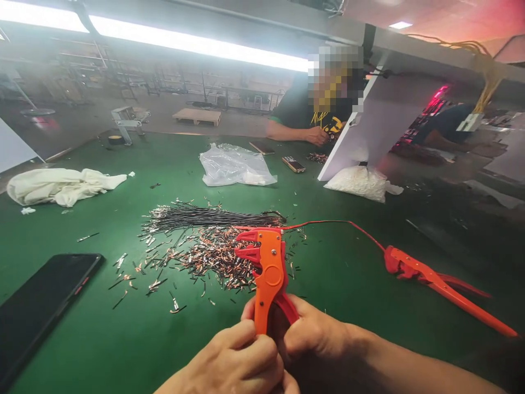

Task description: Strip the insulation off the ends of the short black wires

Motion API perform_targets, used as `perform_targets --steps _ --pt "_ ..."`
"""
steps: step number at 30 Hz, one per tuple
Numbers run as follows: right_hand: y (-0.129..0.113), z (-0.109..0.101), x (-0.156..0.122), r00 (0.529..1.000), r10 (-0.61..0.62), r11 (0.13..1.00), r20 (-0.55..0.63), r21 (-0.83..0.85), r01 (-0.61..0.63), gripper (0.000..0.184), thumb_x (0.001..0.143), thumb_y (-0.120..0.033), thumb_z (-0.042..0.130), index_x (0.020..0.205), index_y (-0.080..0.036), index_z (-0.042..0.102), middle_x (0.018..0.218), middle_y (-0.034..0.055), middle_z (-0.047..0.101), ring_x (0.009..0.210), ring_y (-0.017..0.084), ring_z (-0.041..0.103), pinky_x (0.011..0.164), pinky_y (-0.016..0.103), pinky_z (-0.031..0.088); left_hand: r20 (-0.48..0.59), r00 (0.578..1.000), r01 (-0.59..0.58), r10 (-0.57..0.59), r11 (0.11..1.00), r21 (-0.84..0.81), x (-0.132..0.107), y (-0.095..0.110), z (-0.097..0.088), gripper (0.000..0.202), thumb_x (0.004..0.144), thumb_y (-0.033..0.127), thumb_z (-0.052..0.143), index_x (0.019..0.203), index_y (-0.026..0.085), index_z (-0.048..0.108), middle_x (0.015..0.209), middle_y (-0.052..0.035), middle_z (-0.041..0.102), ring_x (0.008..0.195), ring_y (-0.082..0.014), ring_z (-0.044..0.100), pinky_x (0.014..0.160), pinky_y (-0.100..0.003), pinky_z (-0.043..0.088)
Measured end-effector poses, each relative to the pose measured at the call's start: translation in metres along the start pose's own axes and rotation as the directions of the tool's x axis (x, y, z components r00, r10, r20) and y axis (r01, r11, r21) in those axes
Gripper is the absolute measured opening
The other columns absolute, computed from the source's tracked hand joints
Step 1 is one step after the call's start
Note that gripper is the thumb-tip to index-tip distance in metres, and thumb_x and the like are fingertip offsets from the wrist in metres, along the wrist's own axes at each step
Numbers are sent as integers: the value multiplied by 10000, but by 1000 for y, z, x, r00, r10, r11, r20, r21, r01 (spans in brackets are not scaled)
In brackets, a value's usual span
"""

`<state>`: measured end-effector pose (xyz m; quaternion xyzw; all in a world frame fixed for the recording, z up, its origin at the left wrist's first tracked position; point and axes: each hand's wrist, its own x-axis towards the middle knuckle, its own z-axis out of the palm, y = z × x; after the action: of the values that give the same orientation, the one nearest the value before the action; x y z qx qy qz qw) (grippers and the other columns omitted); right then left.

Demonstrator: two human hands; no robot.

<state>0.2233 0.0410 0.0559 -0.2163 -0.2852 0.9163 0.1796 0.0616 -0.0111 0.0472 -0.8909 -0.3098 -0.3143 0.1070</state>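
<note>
Both hands together on the orange wire stripper (271,257): right hand (314,330) wrapped round the handles, left hand (241,353) closed at the lower handle end. Tool is upright in front of the clippings pile (221,257), jaws apart, pointing left. Black wire bundle (205,216) lies just behind the pile. Second stripper (435,279) on green tabletop (348,273), right side; phone (45,306) at left.
</note>
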Motion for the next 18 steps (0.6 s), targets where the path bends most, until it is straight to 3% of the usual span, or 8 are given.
perform_targets --steps 2,3,5,7,9,11,14,18 --pt "3 0 1 1000 -10 997 2 71 10 562 404 10 507 931 -114 659 770 18 649 636 106 567 615 192 418 48 994 -100 96 991 91 -1 -2 0 227 851 26 459 746 213 533 561 71 471 544 -109 422 641 -248 455" --pt "4 -1 1 1000 -6 995 7 102 5 570 394 4 495 927 -116 657 775 24 655 623 106 568 606 195 418 18 990 -141 139 983 122 -1 -4 0 212 851 38 467 751 214 532 572 71 485 539 -105 427 618 -247 439" --pt "5 -4 2 1000 7 991 10 132 -8 583 383 1 476 924 -125 654 784 30 665 611 107 580 589 193 418 -42 997 -66 69 995 78 1 -5 0 217 851 74 508 681 206 484 555 70 476 501 -92 405 533 -245 387" --pt "3 -7 2 1000 18 991 19 134 -20 606 381 3 459 939 -133 653 793 33 674 617 111 603 560 184 409 -107 991 84 -86 996 -24 5 -5 0 262 853 74 511 634 208 454 493 72 440 460 -91 379 480 -252 343" --pt "0 -8 2 1000 8 991 24 135 -11 633 390 0 454 977 -131 651 807 39 681 632 119 617 552 186 406 -220 971 74 -90 994 -77 10 -6 -3 235 878 69 479 693 209 522 487 63 501 439 -94 399 461 -258 329" --pt "-2 -6 2 999 -31 989 40 148 25 604 405 -6 460 965 -124 653 801 34 678 650 121 611 570 195 409 -336 934 93 -123 990 -105 14 -8 -10 216 926 104 445 783 203 574 600 15 638 486 -107 490 488 -262 384" --pt "-2 -1 2 993 -62 986 104 160 45 523 446 -41 485 938 -117 646 798 43 682 678 149 625 629 241 439 -274 871 334 -408 900 -279 12 -14 -19 181 964 158 435 893 193 598 696 -10 675 566 -118 566 559 -261 470" --pt "4 2 -2 981 -12 979 196 201 -29 522 510 -160 488 1011 -99 621 797 97 694 714 217 661 724 359 465 -285 711 518 -643 753 -406 7 -20 -16 196 914 87 512 1044 201 602 701 26 632 608 -86 601 534 -184 472"
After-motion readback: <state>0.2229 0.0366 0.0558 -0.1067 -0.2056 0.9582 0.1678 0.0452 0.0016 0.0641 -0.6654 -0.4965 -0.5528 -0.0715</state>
